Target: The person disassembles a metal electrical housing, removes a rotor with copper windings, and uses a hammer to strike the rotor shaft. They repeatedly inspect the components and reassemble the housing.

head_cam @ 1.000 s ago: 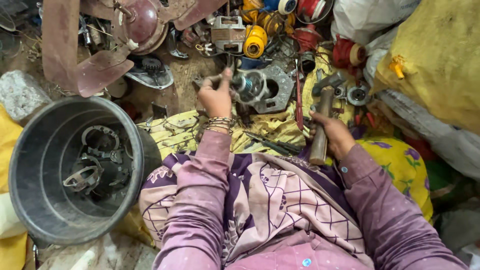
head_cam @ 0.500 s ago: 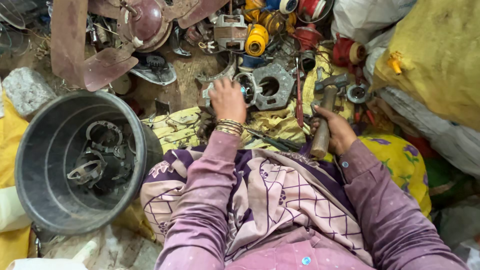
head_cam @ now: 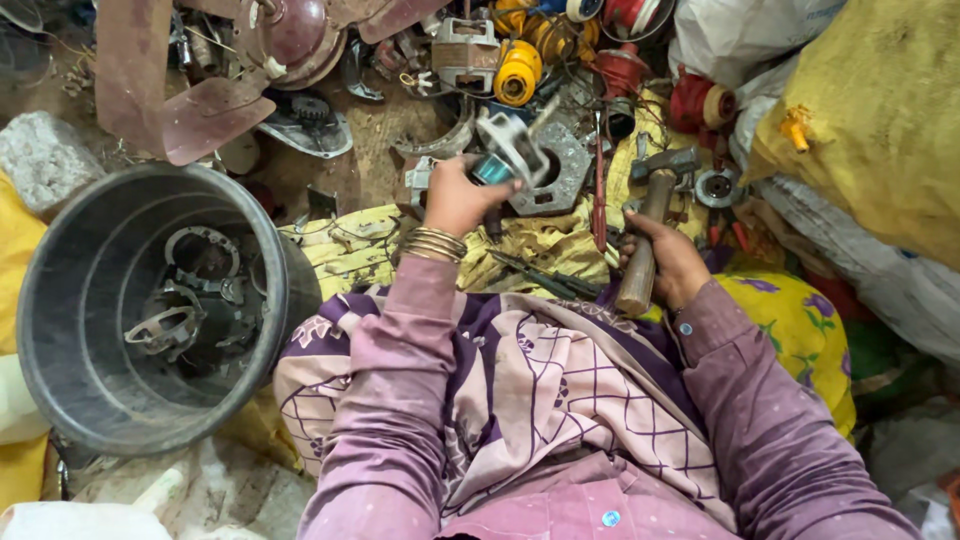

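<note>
A: Gripping what, left hand (head_cam: 455, 200)?
B: Fingers closed around a small motor part (head_cam: 505, 150), lifted over the grey metal housing (head_cam: 560, 165).
A: Right hand (head_cam: 672, 265)?
B: Wrapped round a hammer (head_cam: 650, 225) handle, head up. Black tub (head_cam: 60, 300) holds a few stripped pieces; scrap heap beyond looks largely unsorted.

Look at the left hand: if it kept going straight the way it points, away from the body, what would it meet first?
Probably the grey metal housing plate, lying just beyond the left hand and the small metal part it grips. Depth is hard to judge from above.
</note>
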